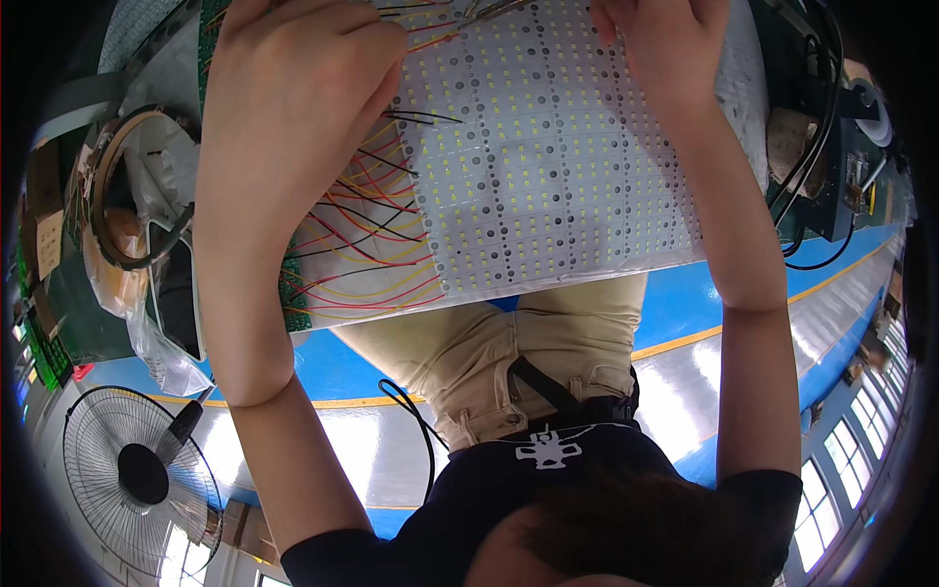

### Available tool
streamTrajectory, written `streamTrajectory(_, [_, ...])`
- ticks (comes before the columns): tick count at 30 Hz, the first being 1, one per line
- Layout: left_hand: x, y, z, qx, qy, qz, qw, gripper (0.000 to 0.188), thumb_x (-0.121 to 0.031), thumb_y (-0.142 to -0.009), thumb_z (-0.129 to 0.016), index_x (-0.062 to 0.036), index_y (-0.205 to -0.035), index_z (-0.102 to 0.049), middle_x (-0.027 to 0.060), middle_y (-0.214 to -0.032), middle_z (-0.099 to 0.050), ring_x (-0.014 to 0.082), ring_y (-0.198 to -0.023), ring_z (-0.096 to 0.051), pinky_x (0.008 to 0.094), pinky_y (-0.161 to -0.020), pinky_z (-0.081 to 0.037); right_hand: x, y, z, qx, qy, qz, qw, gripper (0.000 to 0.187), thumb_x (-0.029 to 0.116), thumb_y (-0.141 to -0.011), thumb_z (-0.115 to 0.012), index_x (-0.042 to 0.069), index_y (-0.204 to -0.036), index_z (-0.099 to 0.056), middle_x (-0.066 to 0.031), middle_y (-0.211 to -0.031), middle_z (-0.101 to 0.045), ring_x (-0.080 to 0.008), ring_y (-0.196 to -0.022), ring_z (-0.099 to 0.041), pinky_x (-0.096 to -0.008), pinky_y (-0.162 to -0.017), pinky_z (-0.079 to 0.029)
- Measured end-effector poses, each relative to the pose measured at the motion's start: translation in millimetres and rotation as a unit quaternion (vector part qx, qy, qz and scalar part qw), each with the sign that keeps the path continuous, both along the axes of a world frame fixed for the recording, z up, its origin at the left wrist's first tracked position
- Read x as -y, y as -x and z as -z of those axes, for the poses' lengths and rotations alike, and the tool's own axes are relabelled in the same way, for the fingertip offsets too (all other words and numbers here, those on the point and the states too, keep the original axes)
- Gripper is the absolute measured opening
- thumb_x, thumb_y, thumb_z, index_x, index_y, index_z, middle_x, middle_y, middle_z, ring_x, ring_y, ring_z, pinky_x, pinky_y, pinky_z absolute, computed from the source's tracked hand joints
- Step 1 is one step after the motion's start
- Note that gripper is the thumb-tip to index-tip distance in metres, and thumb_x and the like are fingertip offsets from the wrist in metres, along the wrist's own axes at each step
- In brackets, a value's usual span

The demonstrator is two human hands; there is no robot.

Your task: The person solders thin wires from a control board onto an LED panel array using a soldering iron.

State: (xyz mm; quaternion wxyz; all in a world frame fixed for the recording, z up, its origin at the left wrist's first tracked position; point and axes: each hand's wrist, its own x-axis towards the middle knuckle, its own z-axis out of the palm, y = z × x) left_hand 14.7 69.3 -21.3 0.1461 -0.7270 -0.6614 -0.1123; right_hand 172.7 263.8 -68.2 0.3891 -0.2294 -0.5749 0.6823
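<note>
A white panel (587, 220) dotted with rows of small yellowish LED chips and dark round holes lies in front of me. Red, yellow and black wires (377, 256) run from its left edge to a green circuit board (294, 293). Over these wires, my left hand (298, 93) is closed, its fingers curled; what they grip is hidden. My right hand (675, 49) is above the panel's far right part, fingers bent and partly cut off by the upper edge; anything in them is out of sight. Between the hands, a thin metal tool (497, 12) shows at the top, only in part.
Left of my arm are a roll of tape (103, 196) and clear plastic bags (161, 338). Black cables (817, 147) and a dark device (839, 196) stand on the right. A fan (144, 474) is at lower left, above a blue and grey floor (685, 382).
</note>
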Motion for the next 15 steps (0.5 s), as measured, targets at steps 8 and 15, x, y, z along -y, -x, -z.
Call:
streamTrajectory(8, [-0.1, 1.2, -0.5, -0.005, -0.003, 0.0, 1.0, 0.013, -0.007, -0.075, -0.079, -0.0106, -0.084, -0.07, 0.0009, -0.083, -0.071, 0.0207, -0.082, -0.068, 0.0384, -0.089, -0.047, 0.5, 1.6, -2.4, 0.002, 0.003, 0.005, 1.0, 0.023, 0.013, -0.098, -0.064, 0.009, -0.081, -0.05, 0.0003, -0.049, -0.042, -0.0116, -0.034, -0.037, -0.0285, -0.035, -0.037])
streamTrajectory(15, [-0.5, 1.1, -0.1, -0.002, 0.003, -0.002, 1.0, 0.013, -0.007, -0.074, -0.079, -0.0107, -0.083, -0.069, 0.001, -0.082, -0.071, 0.0205, -0.082, -0.068, 0.0384, -0.089, -0.047, -1.5, 1.5, 0.0, -0.001, 0.003, 0.007, 1.0, 0.026, 0.013, -0.098, -0.065, 0.01, -0.079, -0.047, 0.0004, -0.049, -0.041, -0.0116, -0.034, -0.037, -0.029, -0.035, -0.037])
